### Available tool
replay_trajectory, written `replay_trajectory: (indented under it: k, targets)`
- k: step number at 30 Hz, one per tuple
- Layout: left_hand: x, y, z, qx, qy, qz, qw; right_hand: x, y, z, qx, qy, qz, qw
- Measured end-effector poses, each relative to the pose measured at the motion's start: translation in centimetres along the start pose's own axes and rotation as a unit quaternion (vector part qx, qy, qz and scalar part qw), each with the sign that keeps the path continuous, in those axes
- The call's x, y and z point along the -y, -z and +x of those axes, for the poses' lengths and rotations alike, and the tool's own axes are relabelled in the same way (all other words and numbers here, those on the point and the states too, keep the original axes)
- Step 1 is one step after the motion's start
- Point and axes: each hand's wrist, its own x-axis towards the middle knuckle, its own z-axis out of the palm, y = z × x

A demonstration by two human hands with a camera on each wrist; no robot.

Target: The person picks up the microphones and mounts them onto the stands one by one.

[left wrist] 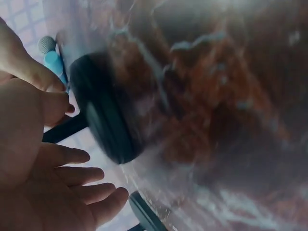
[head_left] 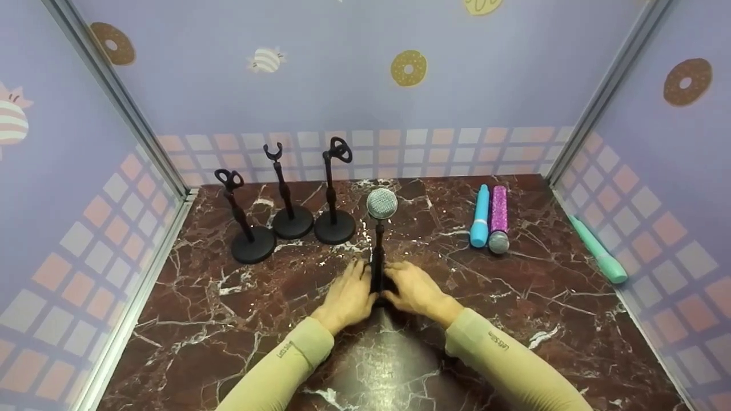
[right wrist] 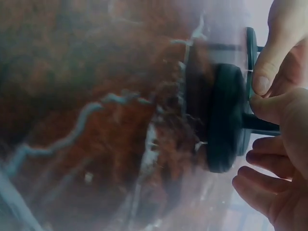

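Observation:
A black microphone stand stands upright in the middle of the table, a microphone with a silver mesh head on top. My left hand lies along the stand's left side, low by its round base. From the right, my right hand reaches the same base. Both wrist views show fingers stretched out beside the post, not wrapped round it. Thumbs are close to the base; whether they touch it is hard to tell. The microphone's body is hidden behind its head.
Three bare black stands, a left one, a middle one and a right one, are at the back left. A blue microphone and a purple glitter microphone lie back right. One mint-green microphone lies along the right wall.

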Motion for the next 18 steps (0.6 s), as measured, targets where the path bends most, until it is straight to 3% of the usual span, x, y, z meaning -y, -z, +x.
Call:
replay_trajectory:
  k: [5, 9, 12, 13, 18]
  targets:
    - [-0.5, -0.7, -0.2, -0.006, -0.014, 0.019, 0.9997, 0.1, -0.8, -0.4, -0.004, 0.015, -0.011, 0.9998]
    - [0.1, -1.8, -0.1, -0.016, -0.020, 0.022, 0.9994, 0.1, -1.1, -0.4, 0.013, 0.015, -0.006, 0.9998]
    - [0.1, -1.6, 0.0, 0.000, -0.018, 0.015, 0.9997, -0.1, -1.1, -0.5, 0.023, 0.015, -0.001, 0.9996]
    - [-0.4, -0.9, -0.1, 0.015, -0.012, 0.006, 0.9998, -0.1, -1.1, -0.5, 0.026, 0.014, 0.001, 0.9996]
    - [-0.6, -0.4, 0.1, 0.029, -0.007, -0.003, 0.9996, -0.7, -1.0, -0.5, 0.015, 0.022, 0.005, 0.9996]
